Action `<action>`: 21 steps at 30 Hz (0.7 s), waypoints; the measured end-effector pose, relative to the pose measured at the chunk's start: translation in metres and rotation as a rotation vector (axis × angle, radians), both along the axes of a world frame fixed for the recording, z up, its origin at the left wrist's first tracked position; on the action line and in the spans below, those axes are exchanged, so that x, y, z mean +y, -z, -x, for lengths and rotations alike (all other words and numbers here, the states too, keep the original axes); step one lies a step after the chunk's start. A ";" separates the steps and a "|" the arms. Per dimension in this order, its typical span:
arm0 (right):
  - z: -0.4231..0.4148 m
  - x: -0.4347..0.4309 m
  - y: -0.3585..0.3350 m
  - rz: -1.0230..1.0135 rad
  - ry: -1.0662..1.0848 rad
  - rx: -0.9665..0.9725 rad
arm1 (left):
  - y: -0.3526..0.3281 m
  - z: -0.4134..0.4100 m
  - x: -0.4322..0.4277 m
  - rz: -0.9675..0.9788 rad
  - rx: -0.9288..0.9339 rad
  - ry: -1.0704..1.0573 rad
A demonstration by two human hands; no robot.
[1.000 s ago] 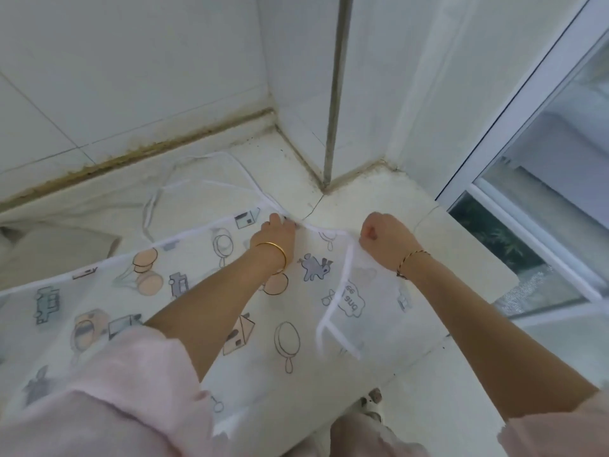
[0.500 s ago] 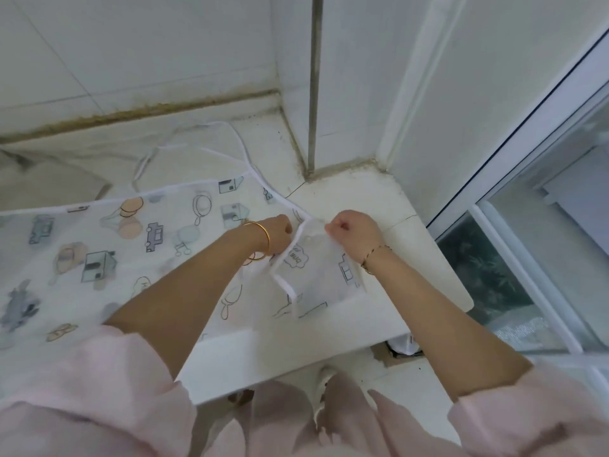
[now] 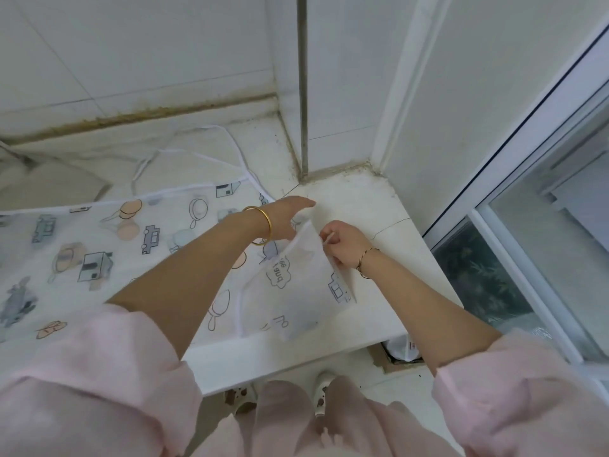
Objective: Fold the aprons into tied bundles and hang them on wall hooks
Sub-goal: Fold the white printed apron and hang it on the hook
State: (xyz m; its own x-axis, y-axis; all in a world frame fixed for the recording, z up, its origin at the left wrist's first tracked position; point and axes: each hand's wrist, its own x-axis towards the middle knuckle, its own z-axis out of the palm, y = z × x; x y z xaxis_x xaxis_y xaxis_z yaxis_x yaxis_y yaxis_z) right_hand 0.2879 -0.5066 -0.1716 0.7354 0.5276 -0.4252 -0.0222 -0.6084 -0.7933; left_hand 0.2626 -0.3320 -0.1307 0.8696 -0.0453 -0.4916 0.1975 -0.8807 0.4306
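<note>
A thin white apron (image 3: 108, 255) printed with cartoon houses, pans and animals lies spread over the white counter (image 3: 359, 199). Its right end is folded back over itself into a flap (image 3: 296, 291). My right hand (image 3: 342, 244) pinches the top corner of that flap and its white tie. My left hand (image 3: 290, 217) reaches past the flap with fingers stretched out flat over the apron's edge, holding nothing. The apron's white strings (image 3: 227, 143) trail toward the back wall.
Tiled walls meet in a corner behind the counter, with a metal pipe (image 3: 302, 84) running up it. A sliding glass window (image 3: 527, 252) stands at the right. The counter's front edge (image 3: 296, 367) is just above my feet; a box sits on the floor below right.
My right hand has lifted the folded corner a little higher. My left hand has let go of the apron and stretched forward with fingers out.
</note>
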 end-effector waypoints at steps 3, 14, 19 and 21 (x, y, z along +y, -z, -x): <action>0.000 0.003 -0.005 -0.156 -0.007 -0.022 | -0.007 -0.006 -0.004 0.011 0.076 0.073; -0.017 0.001 -0.021 -0.182 -0.060 0.386 | -0.026 -0.017 0.010 -0.101 -0.060 0.109; -0.021 -0.005 -0.016 -0.312 0.016 0.494 | -0.030 -0.027 0.023 -0.072 -0.141 0.007; -0.020 -0.007 -0.010 -0.411 0.079 0.563 | -0.030 -0.032 0.029 -0.122 -0.163 0.013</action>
State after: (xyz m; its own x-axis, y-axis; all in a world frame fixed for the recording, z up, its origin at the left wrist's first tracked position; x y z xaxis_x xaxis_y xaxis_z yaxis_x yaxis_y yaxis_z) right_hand 0.3075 -0.5140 -0.1611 0.5051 0.6811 -0.5301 -0.5288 -0.2412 -0.8137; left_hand 0.2949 -0.3028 -0.1004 0.9378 -0.0058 -0.3471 0.1223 -0.9303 0.3458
